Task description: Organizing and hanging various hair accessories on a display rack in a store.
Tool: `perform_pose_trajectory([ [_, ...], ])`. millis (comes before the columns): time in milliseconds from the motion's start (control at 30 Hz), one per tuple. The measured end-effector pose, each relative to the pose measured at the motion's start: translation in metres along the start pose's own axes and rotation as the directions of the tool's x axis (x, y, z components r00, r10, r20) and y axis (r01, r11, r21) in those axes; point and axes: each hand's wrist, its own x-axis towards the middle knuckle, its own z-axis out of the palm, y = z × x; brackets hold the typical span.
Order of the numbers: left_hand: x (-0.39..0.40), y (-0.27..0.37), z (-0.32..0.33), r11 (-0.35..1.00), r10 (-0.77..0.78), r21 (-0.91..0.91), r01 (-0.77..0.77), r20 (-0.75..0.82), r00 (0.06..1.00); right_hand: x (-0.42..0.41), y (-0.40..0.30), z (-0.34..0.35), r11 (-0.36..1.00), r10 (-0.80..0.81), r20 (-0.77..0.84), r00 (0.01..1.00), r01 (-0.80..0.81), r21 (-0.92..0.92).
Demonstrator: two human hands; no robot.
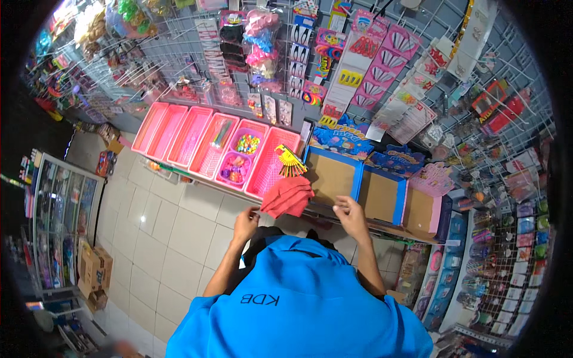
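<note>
My left hand [246, 224] is just left of a folded red cloth [288, 197], its fingers loosely curled and nothing seen in them. The cloth lies over the front corner of the rightmost pink plastic basket [267, 172]. A yellow-and-black fan-shaped card [290, 162] rests on that basket's right rim, behind the cloth. My right hand [352, 218] hovers at the front edge of a blue-rimmed cardboard display box [333, 172], fingers apart and without anything in them. That box shows only its bare brown bottom.
More pink baskets [190, 136] line the shelf leftward; one holds two purple tubs [246, 143] of small coloured pieces. Rightward stand another blue display box [380, 197] and a pink one [418, 212]. Hair accessories hang on a wire grid [297, 53]. A glass cabinet [67, 219] and carton [95, 268] stand left.
</note>
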Motion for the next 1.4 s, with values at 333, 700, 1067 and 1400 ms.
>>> perform_pose_trajectory([
  [333, 0.036, 0.119, 0.009, 0.706, 0.664, 0.298, -0.642, 0.037, 0.747, 0.082, -0.013, 0.082, 0.998, -0.061, -0.185, 0.981, 0.057, -0.030],
  [700, 0.043, 0.118, 0.029, 0.541, 0.634, 0.519, -0.662, 0.266, 0.726, 0.189, -0.025, 0.124, 0.887, -0.178, -0.042, 0.983, 0.142, -0.438],
  [1067, 0.037, 0.115, 0.030, 0.493, 0.675, 0.556, -0.669, 0.241, 0.698, 0.196, -0.007, 0.149, 0.719, 0.083, 0.056, 0.995, -0.021, -0.695],
  [1400, 0.037, 0.117, 0.031, 0.504, 0.656, 0.546, -0.669, 0.261, 0.708, 0.206, 0.022, 0.135, 0.958, -0.026, -0.215, 0.976, -0.037, -0.285],
])
